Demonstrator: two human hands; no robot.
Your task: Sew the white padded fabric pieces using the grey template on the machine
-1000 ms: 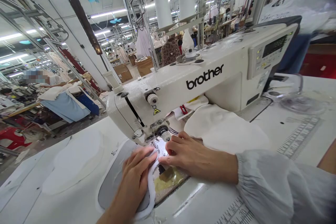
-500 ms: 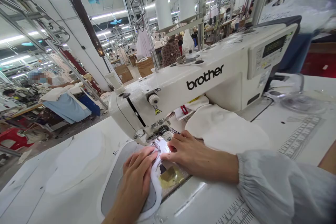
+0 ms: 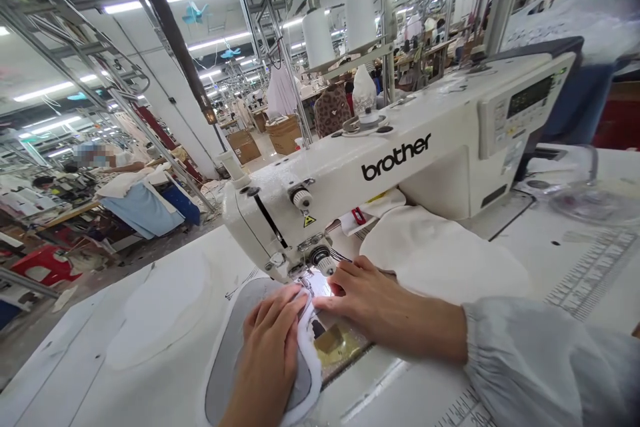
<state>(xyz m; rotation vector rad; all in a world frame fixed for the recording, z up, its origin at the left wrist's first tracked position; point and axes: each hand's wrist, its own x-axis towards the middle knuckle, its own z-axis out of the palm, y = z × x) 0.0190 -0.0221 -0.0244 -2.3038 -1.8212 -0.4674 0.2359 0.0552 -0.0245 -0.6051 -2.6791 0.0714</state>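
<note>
A grey fabric piece with a padded white edging (image 3: 311,367) lies on the table under the sewing machine (image 3: 400,147). My left hand (image 3: 273,340) rests flat on its grey part, fingers stretched toward the presser foot (image 3: 306,280). At the right side of the foot is my right hand (image 3: 380,303), its fingers curled and thumb tip against the white edging. What lies inside those curled fingers is partly hidden. The machine's lamp lights the needle area brightly. Beyond my right hand, a white fabric piece (image 3: 430,247) lies beneath the machine arm.
White thread cones (image 3: 319,39) stand behind the machine. A clear plastic dish (image 3: 595,203) sits on the right of the table, near a printed ruler scale (image 3: 593,273). Far left, a person (image 3: 107,157) works beside hanging blue fabric (image 3: 143,207).
The whole view has shifted, so the machine and hands appear slightly farther right and lower. Both hands keep nearly the same place on the fabric at the presser foot.
</note>
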